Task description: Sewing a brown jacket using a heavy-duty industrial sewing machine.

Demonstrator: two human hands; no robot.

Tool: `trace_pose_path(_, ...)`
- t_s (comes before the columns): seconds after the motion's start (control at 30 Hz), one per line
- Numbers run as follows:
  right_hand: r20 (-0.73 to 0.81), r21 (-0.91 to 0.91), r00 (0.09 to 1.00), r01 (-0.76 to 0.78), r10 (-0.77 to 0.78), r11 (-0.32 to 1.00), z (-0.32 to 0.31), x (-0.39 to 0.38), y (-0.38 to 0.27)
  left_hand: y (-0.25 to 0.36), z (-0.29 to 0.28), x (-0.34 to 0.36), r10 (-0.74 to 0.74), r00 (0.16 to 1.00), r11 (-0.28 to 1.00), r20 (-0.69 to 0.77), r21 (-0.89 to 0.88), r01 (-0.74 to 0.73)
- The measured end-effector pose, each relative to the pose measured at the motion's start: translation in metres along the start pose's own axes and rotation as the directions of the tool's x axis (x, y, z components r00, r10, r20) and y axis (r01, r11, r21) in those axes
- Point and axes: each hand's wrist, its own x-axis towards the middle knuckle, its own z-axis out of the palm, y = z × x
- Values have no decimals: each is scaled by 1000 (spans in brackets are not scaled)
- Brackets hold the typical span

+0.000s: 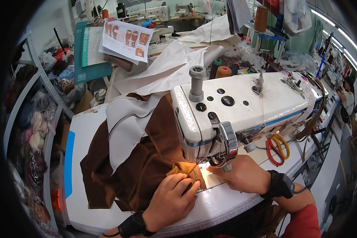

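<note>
A brown fabric piece [142,178] with light grey lining [125,115] lies bunched on the table, left of a white sewing machine [242,97]. My left hand [171,203] is closed on the fabric's near edge, beside a folded mustard-coloured flap [182,168] and a strip of stitching. The thumb is hidden. Close to the lit needle area, my right hand [246,175] has its fingers curled together, their tips behind the machine's head. What they hold, if anything, cannot be seen. Both wrists wear black bands.
Scissors with red and yellow handles [278,150] lie right of the machine's needle end. Thread cones [223,71] stand behind it. White sheet material [166,65] covers the back. Printed pages [125,39] hang at the far left, above a metal shelf [47,87] of bagged materials.
</note>
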Motion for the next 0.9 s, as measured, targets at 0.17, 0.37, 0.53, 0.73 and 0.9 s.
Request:
trace_pose_path(0.17,-123,87,992,40,-29,995,5,-3,2,1,-1,1,1,1000,1000,11,18,-1)
trace_pose_path(0.37,-74,135,997,22,-12,991,18,9,-11,0,-1,1,12,1000,1000,11,27,-12)
trace_pose_path(0.53,-53,196,997,65,-55,979,21,14,-11,1,-2,2,12,1000,1000,20,15,-12)
trace_pose_path(0.73,30,4,1000,3,-3,1000,2,0,-3,-2,-1,0,9,1000,1000,12,17,-9)
trace_pose_path(0.9,-136,-146,970,-221,202,964,-29,-43,30,2,-3,2,4,1000,999,-2,36,-4)
